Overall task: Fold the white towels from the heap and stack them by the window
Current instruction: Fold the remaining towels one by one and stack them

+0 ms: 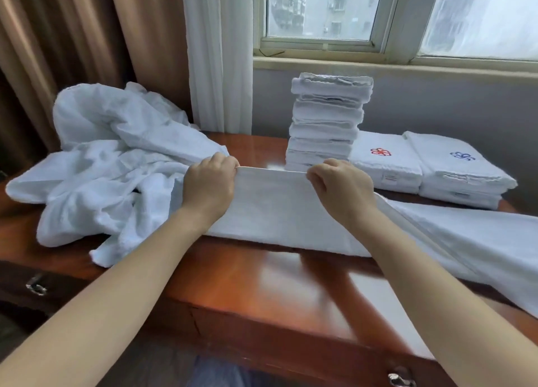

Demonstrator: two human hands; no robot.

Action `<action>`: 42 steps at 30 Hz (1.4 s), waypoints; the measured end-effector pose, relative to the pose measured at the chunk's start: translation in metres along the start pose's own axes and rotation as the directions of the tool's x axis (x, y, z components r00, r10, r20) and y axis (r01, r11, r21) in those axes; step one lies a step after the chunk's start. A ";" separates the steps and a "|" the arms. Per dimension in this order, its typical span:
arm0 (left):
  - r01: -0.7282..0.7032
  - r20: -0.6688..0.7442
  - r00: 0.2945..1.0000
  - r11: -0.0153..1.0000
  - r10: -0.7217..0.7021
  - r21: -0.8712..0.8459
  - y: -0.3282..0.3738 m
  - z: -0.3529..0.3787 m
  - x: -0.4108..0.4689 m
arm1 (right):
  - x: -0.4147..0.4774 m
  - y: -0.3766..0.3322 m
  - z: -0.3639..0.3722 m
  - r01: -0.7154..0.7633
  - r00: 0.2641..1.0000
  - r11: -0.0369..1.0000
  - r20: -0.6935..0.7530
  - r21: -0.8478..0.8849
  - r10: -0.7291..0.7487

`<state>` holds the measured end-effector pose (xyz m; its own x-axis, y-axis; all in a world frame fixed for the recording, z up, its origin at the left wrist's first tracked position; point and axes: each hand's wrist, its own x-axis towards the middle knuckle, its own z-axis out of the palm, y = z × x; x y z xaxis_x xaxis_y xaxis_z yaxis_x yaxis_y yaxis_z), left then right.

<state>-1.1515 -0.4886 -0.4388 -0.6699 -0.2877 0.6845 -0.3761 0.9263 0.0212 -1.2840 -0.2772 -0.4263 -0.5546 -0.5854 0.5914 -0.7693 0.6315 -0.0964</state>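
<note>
- The left hand (pixel 208 182) pinches the far edge of a white towel (pixel 273 209), with its fingers curled tight on the cloth.
- The right hand (pixel 342 190) pinches the same edge a bit to the right, and its fingers are curled on the cloth too.
- The towel sits in the middle of the brown table (pixel 262 284). Its held edge is lifted up, and its long end runs off to the right.
- The heap (pixel 116 153) of crumpled white towels lies on the left of the table, touching the held towel.
- A tall stack (pixel 326 121) of folded towels stands at the far side, just under the window (pixel 320 8).
- Right of the stack lie two low piles, one with a red mark (pixel 380 152) and one with a blue mark (pixel 462 155).
- A brown curtain (pixel 58 37) and a white curtain (pixel 218 51) hang at the far left.
</note>
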 end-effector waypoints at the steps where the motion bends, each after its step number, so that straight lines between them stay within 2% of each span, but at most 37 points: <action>1: 0.001 0.026 1.000 1.000 -0.002 0.019 -0.002 0.010 0.006 | 0.007 0.004 0.010 -0.002 1.000 1.000 0.028 0.001 0.002; 6: -0.018 0.169 0.986 0.998 0.007 0.065 -0.006 0.056 0.010 | 0.015 0.019 0.059 -0.025 0.971 0.999 0.240 0.030 0.017; 9: -0.053 0.048 0.997 0.998 0.054 -0.021 -0.005 0.067 0.005 | 0.012 0.027 0.076 -0.048 0.974 0.992 0.224 0.118 0.021; 12: -0.209 -0.080 0.977 0.962 0.198 -0.178 -0.005 0.067 0.002 | 0.013 0.030 0.083 -0.057 0.974 0.989 0.226 0.137 0.025; 14: -0.292 -0.041 0.955 0.916 0.293 -0.273 -0.003 0.065 0.001 | 0.013 0.031 0.084 -0.063 0.972 0.985 0.234 0.162 0.024; 15: -0.287 -0.002 0.954 0.909 0.301 -0.303 -0.001 0.063 0.000 | 0.012 0.030 0.084 -0.064 0.973 0.983 0.231 0.172 0.023; 17: -0.202 0.064 0.970 0.925 0.234 -0.321 0.001 0.061 -0.003 | 0.011 0.030 0.083 -0.067 0.974 0.981 0.225 0.182 0.025; 20: -0.034 0.152 0.986 0.971 0.072 -0.238 0.000 0.060 -0.008 | 0.008 0.029 0.080 -0.069 0.973 0.980 0.228 0.186 0.025; 22: 0.072 0.284 0.958 0.990 -0.036 -0.119 -0.005 0.061 -0.011 | 0.004 0.026 0.077 -0.068 0.974 0.980 0.227 0.188 0.024; 23: 0.108 0.380 0.920 0.994 -0.089 -0.029 -0.009 0.062 -0.013 | 0.002 0.024 0.076 -0.070 0.973 0.979 0.228 0.191 0.025; 25: 0.085 0.552 0.821 0.987 -0.146 0.134 -0.015 0.060 -0.014 | -0.004 0.018 0.073 -0.073 0.971 0.979 0.239 0.190 0.026; 27: 0.040 0.631 0.762 0.982 -0.149 0.184 -0.020 0.059 -0.014 | -0.011 0.012 0.071 -0.076 0.967 0.982 0.254 0.175 0.029; 29: 0.022 0.663 0.733 0.979 -0.154 0.203 -0.020 0.056 -0.012 | -0.017 0.006 0.068 -0.090 0.963 0.982 0.265 0.167 0.043; 31: 0.028 0.656 0.738 0.979 -0.157 0.202 -0.014 0.051 -0.009 | -0.021 0.001 0.063 -0.104 0.963 0.980 0.264 0.170 0.056; 33: 0.062 0.596 0.795 0.993 -0.113 0.105 -0.001 0.047 -0.008 | -0.025 -0.001 0.054 -0.108 0.969 0.977 0.240 0.184 0.062; 36: 0.077 0.455 0.890 0.978 0.020 -0.194 0.030 0.039 -0.010 | -0.035 0.005 0.034 -0.138 0.975 0.968 0.201 0.208 0.096; 39: 0.015 0.356 0.926 0.928 0.128 -0.372 0.070 0.028 -0.013 | -0.054 0.022 0.008 -0.150 0.981 0.970 0.149 0.193 0.122; 42: -0.045 0.305 0.927 0.872 0.218 -0.487 0.114 0.018 -0.014 | -0.079 0.045 -0.020 -0.196 0.977 0.966 0.117 0.170 0.178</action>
<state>-1.1971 -0.3833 -0.4590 -0.8983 -0.1384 0.4171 0.0142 0.9395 0.3424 -1.2690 -0.1923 -0.4615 -0.7160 -0.5190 0.4668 -0.6879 0.6385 -0.3452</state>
